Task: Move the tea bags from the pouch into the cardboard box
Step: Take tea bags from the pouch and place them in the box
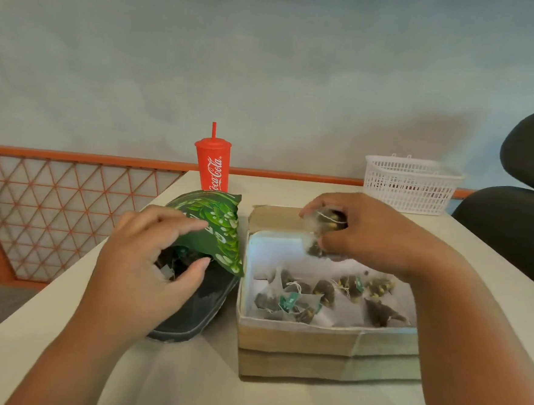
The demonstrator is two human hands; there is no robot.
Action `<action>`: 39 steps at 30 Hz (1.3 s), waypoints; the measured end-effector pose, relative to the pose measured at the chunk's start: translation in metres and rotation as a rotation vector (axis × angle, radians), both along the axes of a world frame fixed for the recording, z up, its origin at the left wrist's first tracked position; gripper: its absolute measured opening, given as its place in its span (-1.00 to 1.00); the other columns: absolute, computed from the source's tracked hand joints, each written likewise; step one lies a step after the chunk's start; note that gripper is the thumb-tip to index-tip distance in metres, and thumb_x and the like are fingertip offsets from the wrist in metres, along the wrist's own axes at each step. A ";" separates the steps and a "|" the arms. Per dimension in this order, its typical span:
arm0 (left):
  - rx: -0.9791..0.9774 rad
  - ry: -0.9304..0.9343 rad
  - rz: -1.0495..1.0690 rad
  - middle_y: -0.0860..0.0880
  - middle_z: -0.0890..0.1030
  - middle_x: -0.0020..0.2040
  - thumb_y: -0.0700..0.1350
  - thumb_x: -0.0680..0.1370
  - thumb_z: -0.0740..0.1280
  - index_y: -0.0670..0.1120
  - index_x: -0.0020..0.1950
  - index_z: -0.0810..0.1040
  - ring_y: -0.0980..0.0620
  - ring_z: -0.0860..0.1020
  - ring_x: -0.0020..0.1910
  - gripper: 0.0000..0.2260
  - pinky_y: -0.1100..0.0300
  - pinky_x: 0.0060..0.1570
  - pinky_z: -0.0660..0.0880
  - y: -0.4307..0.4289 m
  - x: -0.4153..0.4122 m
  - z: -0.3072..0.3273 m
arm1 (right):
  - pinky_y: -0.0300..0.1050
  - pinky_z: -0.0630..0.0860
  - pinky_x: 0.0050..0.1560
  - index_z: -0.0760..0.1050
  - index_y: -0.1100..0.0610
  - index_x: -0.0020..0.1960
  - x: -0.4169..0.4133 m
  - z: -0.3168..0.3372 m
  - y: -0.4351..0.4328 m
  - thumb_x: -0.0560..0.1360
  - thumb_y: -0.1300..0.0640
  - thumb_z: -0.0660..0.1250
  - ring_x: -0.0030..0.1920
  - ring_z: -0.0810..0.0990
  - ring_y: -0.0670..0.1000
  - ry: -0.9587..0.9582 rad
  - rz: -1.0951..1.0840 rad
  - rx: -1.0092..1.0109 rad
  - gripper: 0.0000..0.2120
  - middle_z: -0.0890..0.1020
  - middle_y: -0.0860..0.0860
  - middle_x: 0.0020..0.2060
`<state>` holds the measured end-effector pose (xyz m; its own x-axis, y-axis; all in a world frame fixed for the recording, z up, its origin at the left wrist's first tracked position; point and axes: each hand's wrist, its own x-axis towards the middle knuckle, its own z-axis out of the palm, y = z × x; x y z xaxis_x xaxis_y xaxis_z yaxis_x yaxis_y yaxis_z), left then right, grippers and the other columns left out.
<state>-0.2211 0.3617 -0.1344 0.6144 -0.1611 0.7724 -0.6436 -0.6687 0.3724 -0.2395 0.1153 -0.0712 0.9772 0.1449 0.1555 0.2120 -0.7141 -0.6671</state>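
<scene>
The green leaf-print pouch (pixel 218 230) lies on the table left of the cardboard box (pixel 328 349), its mouth open toward me and dark tea bags showing inside. My left hand (pixel 148 257) is at the pouch mouth, fingers on the upper flap and thumb below, holding it open. My right hand (pixel 371 231) hovers over the far end of the box, gripping tea bags (pixel 318 234) between curled fingers and thumb. Several pyramid tea bags (pixel 322 296) with strings and teal tags lie on the white lining inside the box.
A red Coca-Cola cup (pixel 213 163) with a straw stands behind the pouch. A white plastic basket (pixel 410 184) sits at the back right. A black office chair (pixel 525 195) is at the right edge. An orange mesh railing (pixel 53 206) lies beyond the table's left edge.
</scene>
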 end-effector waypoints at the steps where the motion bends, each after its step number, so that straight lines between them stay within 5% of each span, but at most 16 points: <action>1: 0.030 0.039 0.012 0.32 0.41 -0.02 -0.03 0.28 0.37 0.12 0.04 0.54 0.22 0.34 -0.02 -0.67 0.46 0.02 0.26 0.001 0.002 -0.002 | -0.12 0.56 -0.19 0.55 0.09 -0.01 0.001 -0.002 -0.007 0.38 0.33 0.33 -0.30 0.58 -0.07 0.041 -0.003 -0.115 -0.76 0.59 -0.02 -0.26; 4: 0.074 0.104 0.048 0.22 0.43 -0.04 -0.35 0.32 0.38 0.06 0.01 0.58 0.01 0.40 0.08 -0.61 0.22 0.04 0.32 -0.001 0.007 -0.009 | -0.16 0.48 -0.33 0.48 0.00 -0.24 0.007 -0.012 -0.017 0.41 0.32 0.28 -0.35 0.57 -0.05 0.233 0.010 -0.359 -0.78 0.56 -0.01 -0.29; 7: 0.057 0.078 0.122 0.07 0.44 -0.04 -0.51 0.32 0.28 -0.09 -0.01 0.62 -0.06 0.43 0.04 -0.59 0.17 -0.03 0.34 -0.002 0.010 -0.012 | -0.22 0.53 -0.36 0.42 -0.04 -0.26 0.012 -0.020 -0.013 0.45 0.31 0.26 -0.30 0.63 -0.02 0.416 0.031 -0.387 -0.73 0.62 0.04 -0.24; 11: -0.002 0.026 0.147 0.03 0.46 -0.08 -0.53 0.34 0.26 -0.14 -0.02 0.62 0.16 0.37 -0.05 -0.61 0.38 -0.12 0.28 -0.004 0.010 -0.012 | 0.04 0.57 0.02 0.48 -0.04 -0.21 0.014 -0.022 -0.012 0.50 0.26 0.27 -0.01 0.65 0.18 0.506 0.057 -0.342 -0.78 0.63 0.21 0.02; 18: -0.042 -0.022 0.145 0.11 0.43 -0.12 -0.47 0.39 0.30 -0.15 -0.03 0.61 0.14 0.42 -0.12 -0.71 0.52 -0.10 0.34 -0.003 0.012 -0.015 | -0.10 0.55 -0.23 0.50 -0.03 -0.23 0.012 -0.017 -0.033 0.49 0.23 0.30 -0.26 0.66 0.07 0.449 -0.069 -0.322 -0.81 0.67 0.18 -0.15; 20: -0.055 -0.046 0.137 0.20 0.40 -0.17 -0.47 0.38 0.31 -0.17 -0.09 0.60 0.18 0.39 -0.17 -0.75 0.62 -0.10 0.28 -0.002 0.014 -0.014 | -0.21 0.50 -0.35 0.54 0.08 -0.13 0.012 -0.018 -0.035 0.48 0.21 0.31 -0.37 0.58 0.00 0.474 -0.131 -0.325 -0.94 0.66 0.14 -0.20; 23: -0.071 -0.074 0.129 0.24 0.42 -0.12 -0.48 0.37 0.33 -0.16 -0.20 0.55 0.16 0.40 -0.21 -0.77 0.59 -0.11 0.29 -0.001 0.015 -0.013 | -0.25 0.46 -0.41 0.53 0.11 0.09 0.013 -0.020 -0.036 0.50 0.15 0.33 -0.36 0.57 0.00 0.491 -0.222 -0.347 -0.82 0.63 0.09 -0.17; 28: -0.072 -0.118 0.115 0.27 0.44 -0.05 -0.35 0.37 0.22 -0.18 -0.30 0.62 0.33 0.44 -0.12 -0.80 0.59 -0.11 0.29 0.000 0.015 -0.016 | -0.21 0.48 -0.16 0.46 0.00 0.21 0.010 -0.013 -0.030 0.51 0.07 0.31 -0.17 0.59 -0.06 0.278 -0.159 -0.310 -0.72 0.53 -0.04 0.05; 31: 0.007 -0.166 0.152 0.07 0.58 -0.05 -0.39 0.39 0.24 -0.24 -0.15 0.67 0.10 0.47 -0.03 -0.78 0.45 0.11 0.35 -0.002 0.013 -0.016 | -0.25 0.41 -0.08 0.50 -0.07 0.16 0.005 -0.006 -0.006 0.51 0.07 0.29 -0.10 0.51 -0.17 0.075 -0.011 -0.255 -0.77 0.54 -0.13 0.03; 34: 0.071 -0.160 0.204 -0.17 0.63 -0.02 -0.54 0.33 0.32 -0.29 -0.02 0.64 -0.05 0.50 0.00 -0.69 0.09 0.02 0.43 -0.004 0.012 -0.014 | -0.33 0.37 -0.05 0.54 -0.11 0.11 0.000 -0.006 0.031 0.52 0.09 0.28 0.03 0.48 -0.18 -0.053 0.122 -0.172 -0.79 0.50 -0.20 0.07; 39: 0.147 -0.134 0.151 -0.23 0.58 0.08 -0.57 0.26 0.32 -0.32 0.10 0.58 -0.07 0.40 0.07 -0.56 0.03 0.02 0.42 -0.004 0.013 -0.013 | -0.14 0.18 0.36 0.37 -0.11 0.36 0.001 -0.019 0.067 0.56 0.09 0.22 0.42 0.18 -0.06 -0.068 0.257 -0.272 -0.62 0.18 -0.13 0.47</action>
<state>-0.2081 0.3572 -0.1474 0.5337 -0.1923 0.8235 -0.5695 -0.8016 0.1819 -0.2384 0.1826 -0.0900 0.8921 0.4292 0.1411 0.4450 -0.7806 -0.4389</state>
